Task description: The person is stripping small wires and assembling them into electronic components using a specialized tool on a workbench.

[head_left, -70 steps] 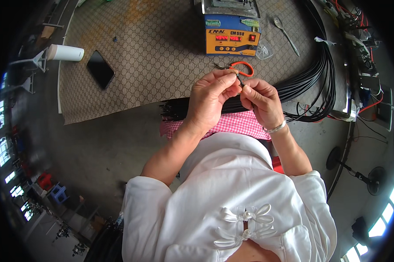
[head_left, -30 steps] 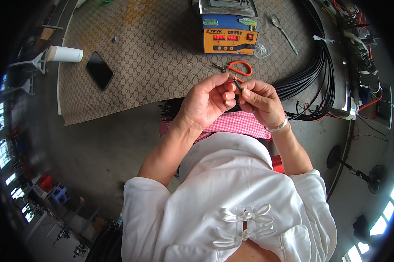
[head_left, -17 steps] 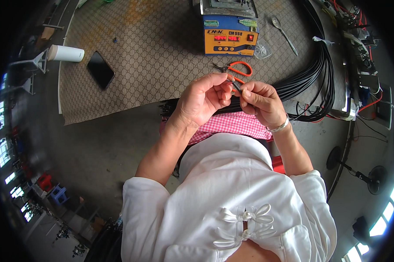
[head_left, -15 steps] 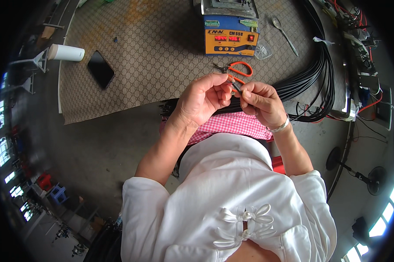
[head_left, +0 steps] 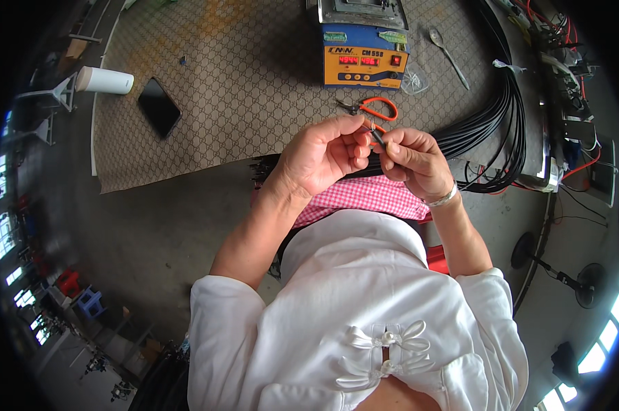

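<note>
Between the thumb and fingers of my right hand (head_left: 419,163) is the end of a black cable (head_left: 377,136), pointing up and to the left. My left hand (head_left: 320,157) is closed in a pinch around the thin wires (head_left: 371,127) coming out of that end; its palm faces up and to the right. The fingertips of both hands almost meet over the table's front edge. Just beyond them lie cutters (head_left: 381,108) with orange handles, partly covered by my fingers. A thick bundle of black cables (head_left: 484,130) curves round from the right and passes behind my hands.
Behind the cutters stands a blue and orange box with a lit display (head_left: 364,68). A clear plastic bag (head_left: 414,80) and a spoon (head_left: 449,57) lie right of it. On the patterned tabletop (head_left: 234,89), a phone (head_left: 159,108) and a white cup (head_left: 104,81) are at left.
Both hands have shifted very slightly to the right with the cable end. The left finger and thumb remain at the wires; the grips look the same.
</note>
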The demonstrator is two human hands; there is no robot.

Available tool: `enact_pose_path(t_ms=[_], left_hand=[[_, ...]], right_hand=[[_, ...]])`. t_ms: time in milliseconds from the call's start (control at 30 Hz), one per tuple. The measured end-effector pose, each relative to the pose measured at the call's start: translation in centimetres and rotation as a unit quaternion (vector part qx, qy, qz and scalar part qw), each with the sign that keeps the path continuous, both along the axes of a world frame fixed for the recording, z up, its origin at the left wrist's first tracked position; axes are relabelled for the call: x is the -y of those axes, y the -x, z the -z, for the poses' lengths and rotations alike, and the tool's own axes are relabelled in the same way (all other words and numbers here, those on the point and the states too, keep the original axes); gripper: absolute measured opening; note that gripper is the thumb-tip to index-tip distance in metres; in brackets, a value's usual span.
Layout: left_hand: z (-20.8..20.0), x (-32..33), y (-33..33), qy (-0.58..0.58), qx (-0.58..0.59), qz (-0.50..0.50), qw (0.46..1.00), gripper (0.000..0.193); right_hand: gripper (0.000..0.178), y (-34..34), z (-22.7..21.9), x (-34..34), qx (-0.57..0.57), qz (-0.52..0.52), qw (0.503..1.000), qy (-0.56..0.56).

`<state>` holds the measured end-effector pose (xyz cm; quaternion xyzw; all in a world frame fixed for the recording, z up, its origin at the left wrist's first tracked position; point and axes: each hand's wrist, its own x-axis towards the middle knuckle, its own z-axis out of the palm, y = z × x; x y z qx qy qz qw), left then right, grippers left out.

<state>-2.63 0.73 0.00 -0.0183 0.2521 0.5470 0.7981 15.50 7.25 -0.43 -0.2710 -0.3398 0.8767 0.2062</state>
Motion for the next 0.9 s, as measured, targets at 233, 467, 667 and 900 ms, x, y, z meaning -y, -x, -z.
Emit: enact_pose_path(t_ms=[233, 467, 667, 900], left_hand=[[0.5, 0.2, -0.8, -0.014, 0.045, -0.025, 0.999, 0.016], [0.8, 0.4, -0.7, -0.030, 0.040, -0.028, 0.998, 0.017], [0.5, 0.0, -0.8, -0.016, -0.017, -0.037, 0.999, 0.021], [2.6, 1.2, -0.3, -0.008, -0.117, -0.046, 0.992, 0.018]], right_hand=[[0.010, -0.1, 0.2, -0.1, -0.021, 0.002, 1.000, 0.023], [0.009, -0.2, 0.2, -0.3, -0.028, -0.011, 0.999, 0.026], [0.010, -0.6, -0.7, -1.0, 0.006, 0.029, 0.999, -0.030], [0.011, -3.3, 1.0, -8.0, 0.334, 0.062, 0.803, -0.490]])
